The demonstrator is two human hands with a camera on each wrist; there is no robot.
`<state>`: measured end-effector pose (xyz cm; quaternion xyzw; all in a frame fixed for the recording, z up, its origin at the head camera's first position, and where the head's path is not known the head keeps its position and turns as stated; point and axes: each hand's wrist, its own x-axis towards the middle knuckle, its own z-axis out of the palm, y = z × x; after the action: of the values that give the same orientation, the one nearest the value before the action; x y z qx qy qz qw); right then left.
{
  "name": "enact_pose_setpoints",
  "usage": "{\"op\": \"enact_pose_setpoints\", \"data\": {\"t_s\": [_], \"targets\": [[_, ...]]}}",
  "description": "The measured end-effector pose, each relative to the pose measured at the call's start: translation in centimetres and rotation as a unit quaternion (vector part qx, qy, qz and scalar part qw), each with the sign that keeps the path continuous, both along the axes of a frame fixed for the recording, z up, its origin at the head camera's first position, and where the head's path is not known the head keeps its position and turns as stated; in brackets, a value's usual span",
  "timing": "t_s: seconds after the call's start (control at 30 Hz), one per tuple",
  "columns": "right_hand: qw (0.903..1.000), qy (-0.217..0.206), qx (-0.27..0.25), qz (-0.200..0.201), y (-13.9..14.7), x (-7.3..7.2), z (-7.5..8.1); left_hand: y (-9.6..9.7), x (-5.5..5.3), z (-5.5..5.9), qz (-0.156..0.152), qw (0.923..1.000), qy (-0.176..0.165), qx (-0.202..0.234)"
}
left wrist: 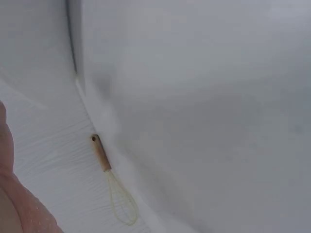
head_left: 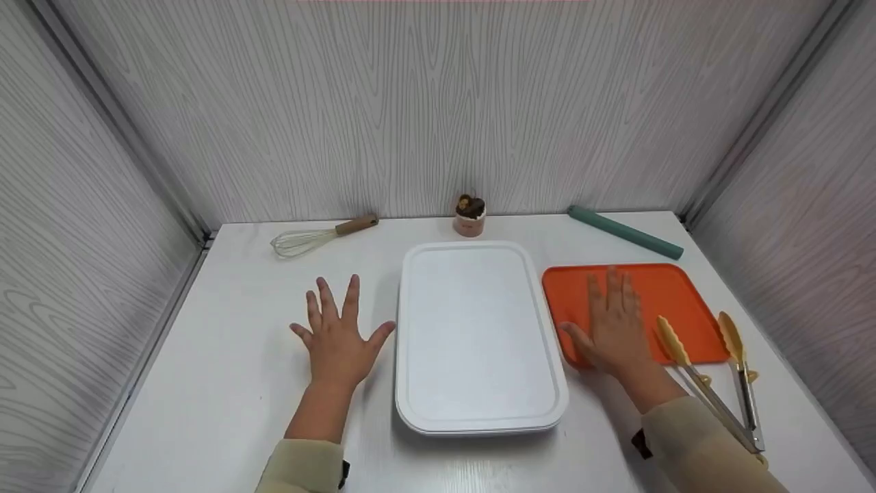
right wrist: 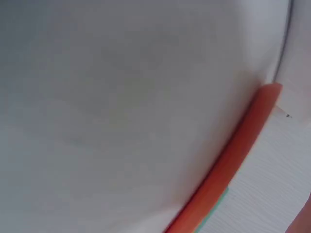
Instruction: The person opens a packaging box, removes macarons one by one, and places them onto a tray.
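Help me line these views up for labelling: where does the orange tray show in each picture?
Head: the orange tray lies right of centre, partly hidden by the right hand.
Left wrist: not in it.
Right wrist: the tray is a slanted strip from bottom centre toward the upper right.
Shared landmark: the wood-grained wall, at the back in head, lower left in left wrist, lower right in right wrist.

Spread hands (head_left: 340,352) (head_left: 618,335) flank a white rectangular container (head_left: 479,335).

Looks like a lab-style booth: pale grey wood-grain panels (head_left: 424,103) with straight grey corner strips (head_left: 115,113) enclosing a smooth white tabletop (head_left: 205,370).
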<state>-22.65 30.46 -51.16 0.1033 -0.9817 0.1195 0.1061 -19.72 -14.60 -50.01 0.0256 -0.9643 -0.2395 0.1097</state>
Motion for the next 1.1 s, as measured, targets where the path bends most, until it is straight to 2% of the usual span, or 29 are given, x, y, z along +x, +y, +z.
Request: {"op": "enact_pose_setpoints", "data": {"t_s": [0.13,0.23,0.3,0.4,0.5,0.63,0.87,1.1], "targets": [[0.9975,-0.013,-0.069,-0.004,-0.4,0.6,1.5,1.0,0.5,1.2,-0.016,0.9979,-0.002,0.062],[0.9905,-0.054,-0.127,0.002,-1.0,1.1,2.4,1.6,1.0,1.5,-0.022,0.9925,-0.021,0.119],[0.9811,-0.088,-0.172,0.008,-1.5,1.5,2.8,2.0,1.4,1.4,-0.025,0.9871,-0.038,0.153],[0.9622,-0.134,-0.237,0.014,-2.3,2.0,3.1,2.5,1.9,1.1,-0.027,0.9779,-0.065,0.196],[0.9446,-0.160,-0.286,0.017,-3.0,2.3,3.1,3.1,2.0,0.9,-0.021,0.9666,-0.093,0.238],[0.9332,-0.180,-0.311,0.010,-3.8,2.5,3.1,3.6,2.2,1.0,-0.006,0.9542,-0.127,0.271],[0.9263,-0.193,-0.323,0.022,-4.4,2.7,3.0,4.0,2.5,0.9,-0.013,0.9511,-0.136,0.277],[0.9266,-0.198,-0.320,0.013,-4.6,2.7,2.9,4.0,2.9,0.8,-0.020,0.9400,-0.138,0.311]]}}
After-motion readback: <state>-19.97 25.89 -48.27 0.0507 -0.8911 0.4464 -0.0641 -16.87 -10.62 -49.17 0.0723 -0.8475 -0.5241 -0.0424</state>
